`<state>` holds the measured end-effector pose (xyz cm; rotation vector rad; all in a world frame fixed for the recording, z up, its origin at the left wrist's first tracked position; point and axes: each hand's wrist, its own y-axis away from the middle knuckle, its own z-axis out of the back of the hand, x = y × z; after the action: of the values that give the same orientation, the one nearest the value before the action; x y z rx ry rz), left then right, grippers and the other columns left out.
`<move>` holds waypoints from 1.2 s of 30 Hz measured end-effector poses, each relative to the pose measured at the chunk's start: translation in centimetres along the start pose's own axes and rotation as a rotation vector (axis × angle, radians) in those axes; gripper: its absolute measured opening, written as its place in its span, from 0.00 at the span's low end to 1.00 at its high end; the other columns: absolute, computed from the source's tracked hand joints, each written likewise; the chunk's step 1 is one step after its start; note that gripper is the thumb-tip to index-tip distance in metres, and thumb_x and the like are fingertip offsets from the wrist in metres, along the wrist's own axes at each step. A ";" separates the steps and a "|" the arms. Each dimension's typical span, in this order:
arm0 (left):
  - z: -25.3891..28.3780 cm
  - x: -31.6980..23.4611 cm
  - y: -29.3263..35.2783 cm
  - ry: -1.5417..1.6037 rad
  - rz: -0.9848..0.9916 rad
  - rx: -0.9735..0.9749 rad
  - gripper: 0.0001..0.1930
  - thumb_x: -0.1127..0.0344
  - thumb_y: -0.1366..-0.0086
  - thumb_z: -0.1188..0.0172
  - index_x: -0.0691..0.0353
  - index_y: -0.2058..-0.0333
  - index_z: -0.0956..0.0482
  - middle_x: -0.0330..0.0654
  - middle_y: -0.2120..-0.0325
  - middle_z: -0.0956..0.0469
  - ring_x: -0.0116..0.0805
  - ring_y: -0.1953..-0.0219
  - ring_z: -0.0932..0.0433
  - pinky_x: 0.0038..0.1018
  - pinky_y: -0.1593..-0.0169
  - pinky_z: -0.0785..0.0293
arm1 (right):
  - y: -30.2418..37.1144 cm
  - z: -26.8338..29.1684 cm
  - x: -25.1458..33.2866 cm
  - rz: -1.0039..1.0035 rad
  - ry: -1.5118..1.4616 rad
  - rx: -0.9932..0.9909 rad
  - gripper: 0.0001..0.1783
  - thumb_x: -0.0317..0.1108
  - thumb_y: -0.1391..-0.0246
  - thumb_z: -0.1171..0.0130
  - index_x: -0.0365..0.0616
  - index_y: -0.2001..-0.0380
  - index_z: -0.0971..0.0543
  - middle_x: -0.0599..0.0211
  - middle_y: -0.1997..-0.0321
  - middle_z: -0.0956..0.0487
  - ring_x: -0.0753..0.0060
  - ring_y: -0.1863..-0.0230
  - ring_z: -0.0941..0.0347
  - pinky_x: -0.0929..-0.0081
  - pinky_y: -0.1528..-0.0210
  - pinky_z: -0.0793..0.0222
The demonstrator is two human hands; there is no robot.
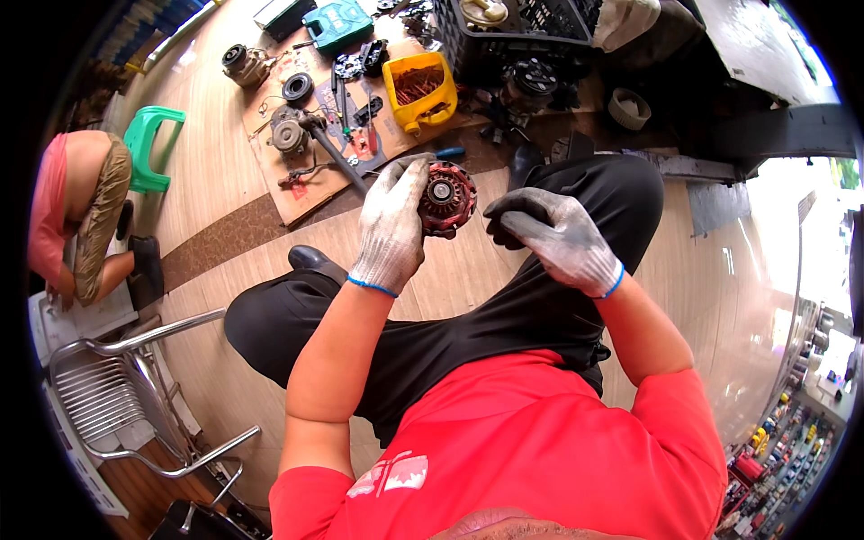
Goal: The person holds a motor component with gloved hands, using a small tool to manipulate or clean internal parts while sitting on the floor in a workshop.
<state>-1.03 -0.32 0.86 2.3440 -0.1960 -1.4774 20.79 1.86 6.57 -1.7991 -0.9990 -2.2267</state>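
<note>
We hold the round red-and-dark part [449, 202] up in front of us, between our knees and above the floor. Our left hand [392, 205], in a pale glove, closes around its left side, thumb and fingers bent firmly over the edge; gripping by the rim seems to leave the slotted face and its metal centre turned up toward our eyes. Our right hand [551, 227] hangs just beside it, apart from it, fingers curled inward and partly closed; we cannot tell whether anything small sits within them. Its nearness probably keeps it handy to that uncovered side.

Beyond our feet, cardboard [290, 203] lies on the floor under the metal housing [290, 135] and the black ring [297, 87], likely to keep grease off the tiles. The yellow tub [430, 115] gathers brownish loose pieces [419, 83], perhaps bolts, presumably so that they don't scatter. The teal case [337, 27] stands farther back, seemingly out of the way.
</note>
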 end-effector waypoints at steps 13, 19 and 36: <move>0.0 0.8 -0.7 -0.164 -0.119 0.092 0.17 0.59 0.26 0.47 0.63 0.45 0.27 0.46 0.51 0.22 0.39 0.57 0.15 0.35 0.66 0.13 | -2.3 -0.1 -3.3 0.054 0.334 -0.186 0.16 0.41 0.37 0.43 0.41 0.57 0.17 0.54 0.70 0.18 0.61 0.72 0.20 0.67 0.66 0.27; -1.4 -0.3 -0.2 0.058 0.066 -0.072 0.18 0.58 0.25 0.49 0.63 0.44 0.28 0.46 0.51 0.22 0.38 0.57 0.16 0.34 0.65 0.13 | 1.4 -0.3 -0.7 0.295 0.482 -0.016 0.14 0.40 0.39 0.39 0.41 0.57 0.17 0.50 0.63 0.17 0.48 0.62 0.18 0.64 0.61 0.22; -0.8 0.6 -1.4 0.337 -0.012 -0.236 0.13 0.61 0.25 0.49 0.61 0.47 0.28 0.47 0.56 0.19 0.43 0.62 0.15 0.40 0.67 0.13 | 3.6 -3.6 -5.5 0.360 0.904 -0.152 0.12 0.44 0.35 0.46 0.51 0.58 0.20 0.60 0.73 0.17 0.57 0.73 0.18 0.61 0.73 0.24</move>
<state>-0.21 0.94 0.16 2.3535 0.0762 -1.0243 21.11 -4.66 2.80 -0.7118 -0.2968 -2.4679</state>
